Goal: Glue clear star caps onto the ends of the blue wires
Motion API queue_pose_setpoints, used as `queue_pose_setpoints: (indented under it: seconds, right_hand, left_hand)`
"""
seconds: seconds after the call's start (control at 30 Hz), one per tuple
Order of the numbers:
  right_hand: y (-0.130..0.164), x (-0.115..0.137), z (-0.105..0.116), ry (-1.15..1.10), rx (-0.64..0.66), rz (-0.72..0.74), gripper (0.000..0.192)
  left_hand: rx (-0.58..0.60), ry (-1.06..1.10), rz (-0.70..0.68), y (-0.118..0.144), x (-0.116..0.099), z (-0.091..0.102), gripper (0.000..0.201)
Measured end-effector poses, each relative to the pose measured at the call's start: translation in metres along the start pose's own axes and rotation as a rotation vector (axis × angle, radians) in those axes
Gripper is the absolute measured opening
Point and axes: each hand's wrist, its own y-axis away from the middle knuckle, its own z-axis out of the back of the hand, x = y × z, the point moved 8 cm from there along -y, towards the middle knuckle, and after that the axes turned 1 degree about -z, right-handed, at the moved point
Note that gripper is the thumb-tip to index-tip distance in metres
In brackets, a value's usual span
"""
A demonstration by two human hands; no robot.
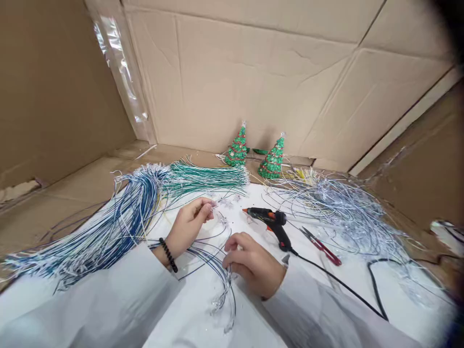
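Note:
My left hand (191, 223), with a black beaded bracelet (168, 254) at the wrist, has thumb and fingers pinched on a small translucent ornament (213, 205), whose exact shape I cannot make out. Closer to me, my right hand (255, 263) has its fingers curled at a loose bunch of blue wires (212, 256) with clear tips; its fingertips appear closed on one or more of them. Beyond the hands lie small pale snowflake-like pieces (227, 201). A black glue gun (270, 220) lies on its side to the right, its orange nozzle pointing left.
Red-handled scissors (322, 247) lie beside the glue gun's cord (337, 280). Blue wires (130, 212) are heaped at left, green wires (210, 176) behind, pale wires (348, 208) at right. Two small green trees (237, 147) stand before the cardboard wall (232, 72).

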Motion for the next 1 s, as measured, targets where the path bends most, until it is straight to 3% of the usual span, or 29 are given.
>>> queue_pose_setpoints:
  seconds: [0.13,0.23,0.37,0.53,0.77,1.0]
  right_hand:
    - [-0.001,-0.002,0.013,-0.296,-0.105,-0.044,0.021]
    - [0.001,-0.017,0.016,-0.504,-0.201,-0.18,0.024]
    - [0.011,-0.044,0.023,-0.663,-0.42,-0.383,0.021]
    - [0.017,-0.05,0.037,-0.544,-0.552,-0.418,0.022]
    - [0.016,-0.047,0.035,-0.447,-0.512,-0.432,0.022]
    - [0.01,-0.024,0.038,-0.178,-0.442,-0.236,0.021]
  left_hand:
    - [0.046,-0.005,0.02,0.005,-0.003,-0.006,0.027]
    - [0.149,0.0,0.018,0.009,-0.007,-0.018,0.028]
    - [0.283,-0.018,0.021,0.014,-0.011,-0.029,0.027]
    - [0.312,-0.243,-0.084,0.014,-0.018,-0.028,0.024]
    - [0.401,-0.369,-0.18,0.017,-0.028,-0.039,0.023]
    - [0.407,-0.447,-0.162,0.027,-0.026,-0.046,0.023]
